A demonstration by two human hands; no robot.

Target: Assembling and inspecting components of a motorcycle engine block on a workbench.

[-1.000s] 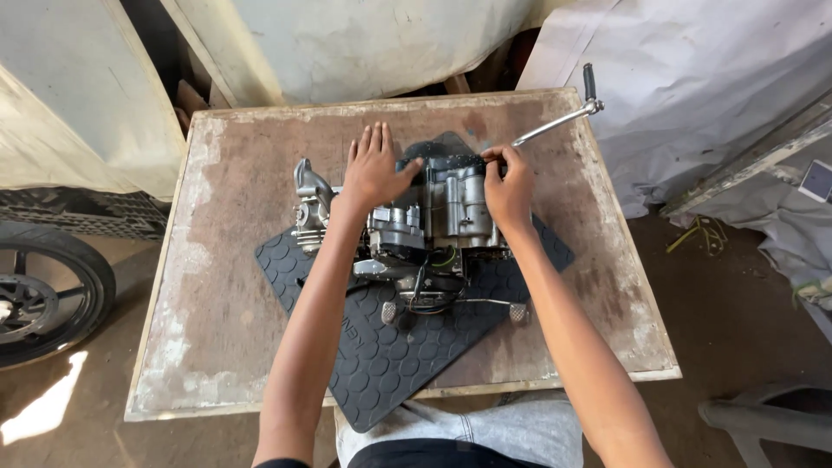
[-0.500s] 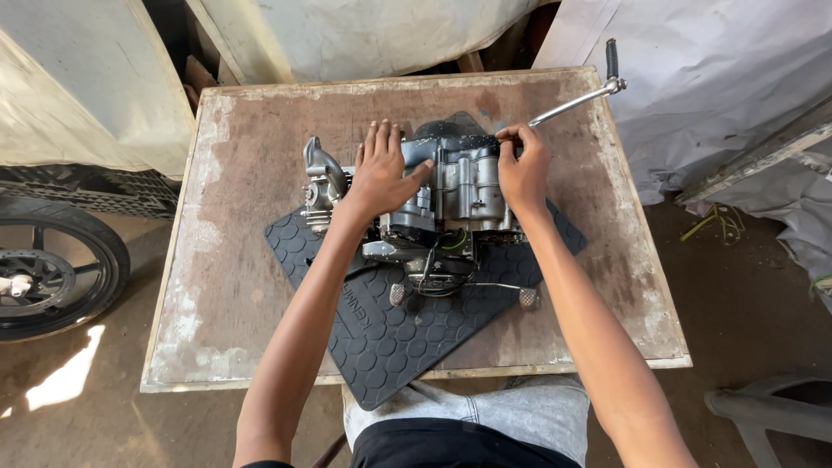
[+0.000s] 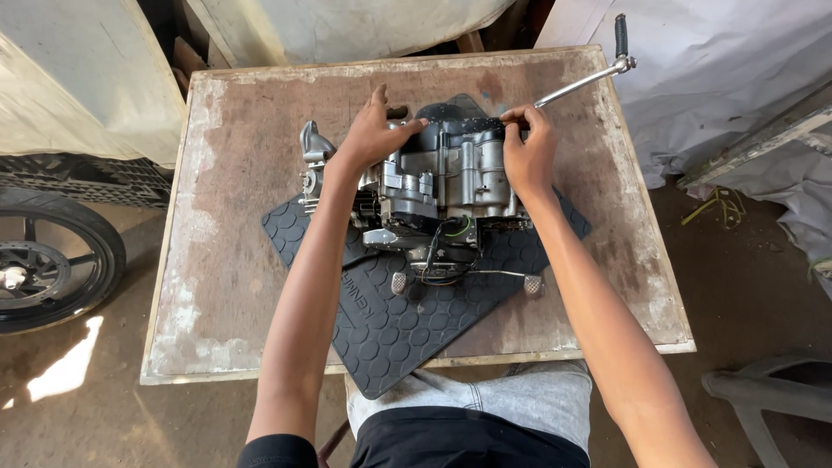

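Note:
A grey metal motorcycle engine rests on a black rubber mat on a worn wooden table. My left hand lies on the engine's far left top, fingers curled over its edge. My right hand grips the engine's far right top, where a long metal kick lever with a black rubber end sticks out toward the table's far right corner. A gear shift lever with two rubber pegs lies at the engine's near side.
A motorcycle wheel and a black crate stand on the floor at left. White cloth covers hang at right and behind the table. A grey plastic chair part is at the lower right.
My left hand has slid from the top of the engine to its far left edge and curled its fingers. The view has moved closer to the table.

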